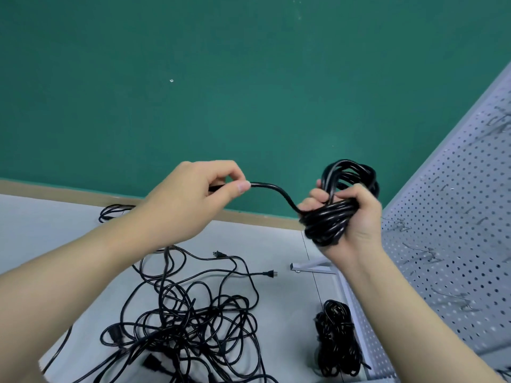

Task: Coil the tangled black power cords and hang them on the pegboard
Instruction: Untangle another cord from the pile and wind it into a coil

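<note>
My right hand (356, 217) grips a coiled black power cord (343, 186), its loops sticking up above my fingers and wound round at the waist. A short free end of this cord (276, 190) runs left to my left hand (193, 194), which pinches it between thumb and fingers. Both hands are held up in front of the green wall. Below them a tangled heap of black cords (188, 324) lies on the grey floor, with plugs showing. The white pegboard (453, 230) with metal hooks stands at the right.
A finished coil of black cord (337, 341) lies on the floor by the pegboard's foot. A white bracket foot (312, 268) of the pegboard stand juts onto the floor. Another cord loop (113, 212) lies near the wall's wooden baseboard.
</note>
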